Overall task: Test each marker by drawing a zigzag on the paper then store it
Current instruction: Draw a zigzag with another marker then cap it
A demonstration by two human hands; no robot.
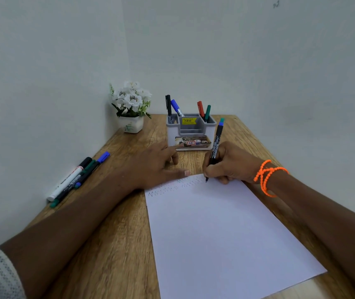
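Gripping a black marker [214, 151], the right hand [228, 165] puts its tip on the paper [221, 229] at the far edge, next to zigzags. Left hand [155, 167] lies flat w/ fingers relaxed, pinning the far-left corner. Organizer [190, 131] w/ markers sits just beyond.

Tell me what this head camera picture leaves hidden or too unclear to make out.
- Zigzags on the paper: partly under the left hand, faint and blurred.
- Marker barrel print: too small; right hand fingers cover its lower part.
- Organizer compartments: walls hide the stored markers' lower ends.
- Paper's near corner: cut off by the bottom edge.
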